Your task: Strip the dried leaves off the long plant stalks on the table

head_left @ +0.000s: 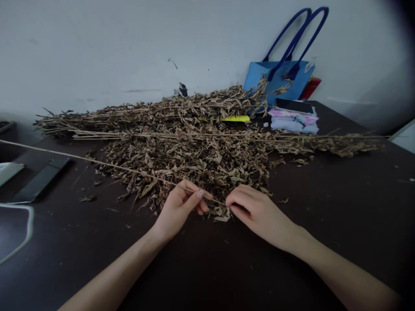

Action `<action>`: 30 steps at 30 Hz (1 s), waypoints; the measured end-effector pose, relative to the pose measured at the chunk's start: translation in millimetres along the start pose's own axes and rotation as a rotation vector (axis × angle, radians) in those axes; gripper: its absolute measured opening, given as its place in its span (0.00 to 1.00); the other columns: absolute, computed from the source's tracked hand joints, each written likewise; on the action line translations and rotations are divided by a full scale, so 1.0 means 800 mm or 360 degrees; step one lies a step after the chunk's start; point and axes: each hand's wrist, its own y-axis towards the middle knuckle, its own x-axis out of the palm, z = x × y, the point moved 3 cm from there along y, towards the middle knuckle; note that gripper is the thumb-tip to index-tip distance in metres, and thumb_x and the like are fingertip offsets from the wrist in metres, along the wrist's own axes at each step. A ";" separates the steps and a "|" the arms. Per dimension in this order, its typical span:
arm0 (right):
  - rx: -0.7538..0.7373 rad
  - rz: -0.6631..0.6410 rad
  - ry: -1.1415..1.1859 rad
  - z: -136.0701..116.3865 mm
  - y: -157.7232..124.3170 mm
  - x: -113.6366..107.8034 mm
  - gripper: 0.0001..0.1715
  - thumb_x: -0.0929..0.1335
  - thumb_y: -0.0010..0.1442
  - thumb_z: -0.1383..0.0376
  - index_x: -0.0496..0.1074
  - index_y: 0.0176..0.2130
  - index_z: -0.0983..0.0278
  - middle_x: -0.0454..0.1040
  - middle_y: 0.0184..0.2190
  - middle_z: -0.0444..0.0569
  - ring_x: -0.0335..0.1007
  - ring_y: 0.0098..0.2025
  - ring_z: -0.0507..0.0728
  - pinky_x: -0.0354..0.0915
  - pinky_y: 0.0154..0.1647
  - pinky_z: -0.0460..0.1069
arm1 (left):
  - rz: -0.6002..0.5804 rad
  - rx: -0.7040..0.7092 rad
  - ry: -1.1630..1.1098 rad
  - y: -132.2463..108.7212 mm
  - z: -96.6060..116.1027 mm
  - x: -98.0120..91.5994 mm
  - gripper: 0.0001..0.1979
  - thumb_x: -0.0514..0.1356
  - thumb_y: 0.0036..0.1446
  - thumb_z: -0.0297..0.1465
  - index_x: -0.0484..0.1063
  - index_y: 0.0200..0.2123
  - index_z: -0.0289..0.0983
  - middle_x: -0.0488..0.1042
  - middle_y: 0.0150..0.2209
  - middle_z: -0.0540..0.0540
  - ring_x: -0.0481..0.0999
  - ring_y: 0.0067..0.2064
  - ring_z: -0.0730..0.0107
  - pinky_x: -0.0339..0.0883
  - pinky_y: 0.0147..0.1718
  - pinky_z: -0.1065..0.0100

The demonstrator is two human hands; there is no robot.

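Observation:
A long, thin dried stem (119, 166) slants from the left edge of the view down to my hands and looks bare along most of its length. My left hand (183, 203) pinches it between thumb and fingers near its right end. Just to the right, my right hand (254, 209) is closed on the stem at its tip, where the fingertips are partly hidden. Some crumpled dry leaves (222, 213) lie below and between the hands. Behind them spreads a broad heap of dried leaves (194, 160).
Leafy dried stalks (152, 110) lie along the wall, with another stalk (343, 144) reaching right. A blue bag (282, 82), folded cloth (293, 121) with a phone (294, 106) on top, and something yellow (236, 119) stand behind. A dark flat device (42, 179) and white cable (30, 224) lie left.

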 end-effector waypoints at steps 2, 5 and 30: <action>0.0058 0.0016 0.0088 0.000 0.001 -0.002 0.09 0.60 0.60 0.72 0.66 0.34 0.62 0.69 0.32 0.46 0.65 0.34 0.51 0.61 0.35 0.47 | 0.0011 -0.0004 0.0059 0.001 -0.001 -0.002 0.07 0.57 0.58 0.31 0.66 0.31 0.34 0.76 0.27 0.46 0.71 0.24 0.75 0.66 0.24 0.73; 0.0167 0.0041 0.0151 0.002 0.003 -0.006 0.08 0.61 0.57 0.73 0.67 0.33 0.61 0.70 0.31 0.44 0.65 0.33 0.51 0.61 0.33 0.46 | 0.0000 0.0000 0.0118 0.002 -0.003 -0.004 0.08 0.57 0.59 0.32 0.68 0.31 0.33 0.73 0.23 0.48 0.70 0.24 0.75 0.65 0.24 0.73; 0.0393 0.0343 0.0238 0.019 0.004 -0.025 0.05 0.63 0.58 0.66 0.69 0.33 0.62 0.71 0.27 0.43 0.66 0.27 0.49 0.61 0.27 0.44 | -0.0004 0.0018 0.0112 0.003 -0.006 -0.004 0.08 0.57 0.59 0.32 0.64 0.30 0.34 0.74 0.26 0.48 0.69 0.23 0.77 0.65 0.22 0.74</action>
